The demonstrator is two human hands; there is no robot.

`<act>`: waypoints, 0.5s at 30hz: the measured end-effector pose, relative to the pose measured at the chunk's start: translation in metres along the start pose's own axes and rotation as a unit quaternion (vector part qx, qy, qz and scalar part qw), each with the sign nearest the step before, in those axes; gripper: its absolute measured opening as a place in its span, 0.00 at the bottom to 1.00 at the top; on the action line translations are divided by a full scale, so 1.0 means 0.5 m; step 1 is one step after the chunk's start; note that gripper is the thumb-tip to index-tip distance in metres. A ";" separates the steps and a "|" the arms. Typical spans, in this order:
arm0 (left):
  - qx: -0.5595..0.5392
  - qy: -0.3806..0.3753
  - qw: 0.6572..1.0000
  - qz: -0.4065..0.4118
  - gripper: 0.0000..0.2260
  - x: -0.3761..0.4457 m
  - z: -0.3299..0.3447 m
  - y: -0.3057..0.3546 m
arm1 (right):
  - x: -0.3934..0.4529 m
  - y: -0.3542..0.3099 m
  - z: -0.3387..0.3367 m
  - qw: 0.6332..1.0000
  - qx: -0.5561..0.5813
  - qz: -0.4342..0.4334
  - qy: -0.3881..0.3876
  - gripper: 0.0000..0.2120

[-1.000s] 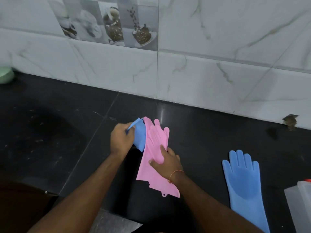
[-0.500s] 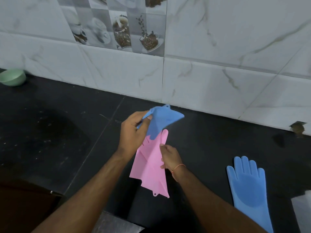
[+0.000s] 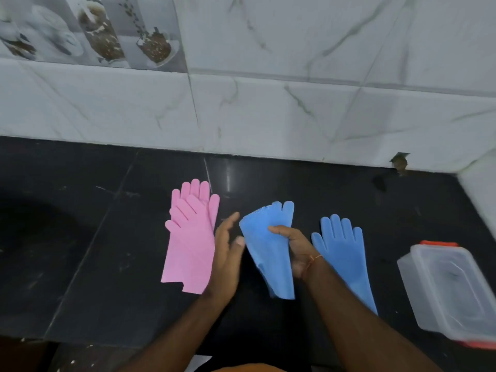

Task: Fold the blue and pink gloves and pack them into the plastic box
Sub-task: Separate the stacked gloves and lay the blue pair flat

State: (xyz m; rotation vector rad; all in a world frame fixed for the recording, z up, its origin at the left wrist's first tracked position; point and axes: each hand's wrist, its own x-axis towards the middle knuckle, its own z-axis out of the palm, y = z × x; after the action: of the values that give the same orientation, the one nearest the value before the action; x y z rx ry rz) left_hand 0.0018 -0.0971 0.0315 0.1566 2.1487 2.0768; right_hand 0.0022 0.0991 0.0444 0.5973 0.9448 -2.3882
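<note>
Black counter (image 3: 107, 264) under it all. Plastic box (image 3: 453, 288) far right, lid shut. Pink gloves (image 3: 192, 237) stacked flat on the left. One blue glove (image 3: 346, 253) flat beside the box. Other blue glove (image 3: 268, 248) pinched in right hand (image 3: 298, 251). Left hand (image 3: 226, 253) open, fingers apart, holding nothing. Best to lay flat on its twin, then fold slowly.

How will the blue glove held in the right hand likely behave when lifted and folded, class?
Probably floppy: the blue glove bends and drapes around the right hand. Likely grippy rather than slippery, given the bristly nubs along its upper edge. It looks thin, so probably light.
</note>
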 end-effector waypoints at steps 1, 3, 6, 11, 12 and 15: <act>-0.052 0.015 0.992 -0.116 0.32 0.011 0.015 -0.001 | -0.010 -0.001 -0.006 0.999 -0.018 -0.010 0.024 0.24; -0.167 -0.047 0.937 -0.303 0.35 0.041 0.039 -0.014 | -0.025 -0.005 -0.020 0.998 -0.046 -0.032 0.034 0.25; -0.264 -0.123 0.873 -0.392 0.24 0.062 0.052 -0.038 | -0.045 -0.004 -0.041 0.995 -0.087 -0.023 0.040 0.25; -0.157 -0.076 0.925 -0.337 0.15 0.083 0.087 -0.075 | -0.075 0.007 -0.081 0.965 -0.212 0.025 0.155 0.20; -0.134 -0.060 0.935 -0.324 0.15 0.086 0.092 -0.080 | -0.079 0.011 -0.089 0.957 -0.226 0.032 0.177 0.20; -0.070 -0.042 0.954 -0.290 0.15 0.095 0.101 -0.091 | -0.090 0.026 -0.112 0.939 -0.255 0.049 0.227 0.19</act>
State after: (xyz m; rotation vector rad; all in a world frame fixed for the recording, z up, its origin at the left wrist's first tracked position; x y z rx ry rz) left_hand -0.0343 -0.0409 -0.0171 -0.3543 1.7099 1.8172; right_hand 0.0569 0.1438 0.0261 0.9720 1.6175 -1.8275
